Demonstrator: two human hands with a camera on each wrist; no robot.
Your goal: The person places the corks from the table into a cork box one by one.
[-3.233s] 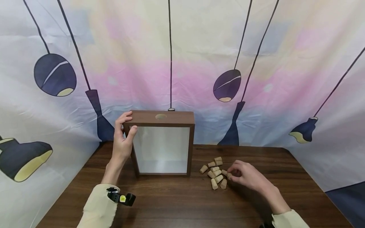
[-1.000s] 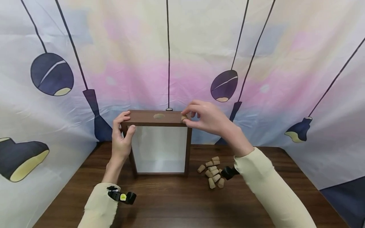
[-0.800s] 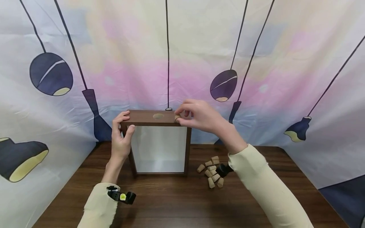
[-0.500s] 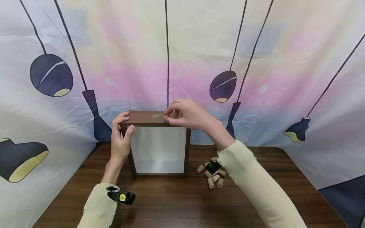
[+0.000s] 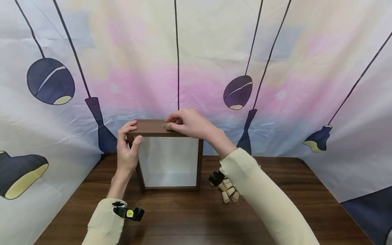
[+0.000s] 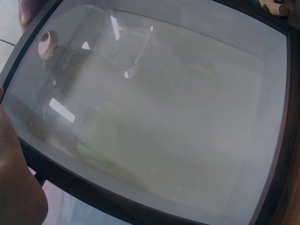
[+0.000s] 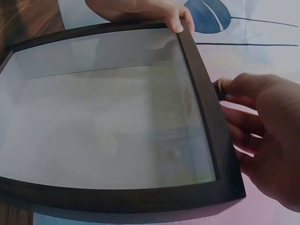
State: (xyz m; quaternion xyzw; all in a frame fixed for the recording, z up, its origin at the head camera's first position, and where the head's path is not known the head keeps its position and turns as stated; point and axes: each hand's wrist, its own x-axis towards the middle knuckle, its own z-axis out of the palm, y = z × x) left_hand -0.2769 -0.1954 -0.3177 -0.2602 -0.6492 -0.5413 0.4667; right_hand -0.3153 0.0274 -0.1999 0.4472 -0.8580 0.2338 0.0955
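A brown wooden shadow box (image 5: 150, 127) with a clear front and a white inside stands upright on the table. My left hand (image 5: 127, 154) grips its upper left corner, thumb on the front edge and fingers over the top. Pinched between the thumb and fingers of my right hand (image 5: 196, 126) is a small cork (image 5: 168, 126), right at the round hole in the box's top. The left wrist view shows that hole (image 6: 48, 45) through the clear front. In the right wrist view, the cork (image 7: 220, 88) sits against the outer edge of the frame.
Several loose corks (image 5: 226, 195) lie on the dark wooden table (image 5: 171, 217) right of the box, partly covered by the black right wrist camera (image 5: 216, 178). A cloth backdrop (image 5: 208, 51) printed with lamps hangs behind and at the sides.
My right hand has picked a cork from the pile, lifted it to the box top and slid it left to the hole. My left hand keeps its grip on the box corner.
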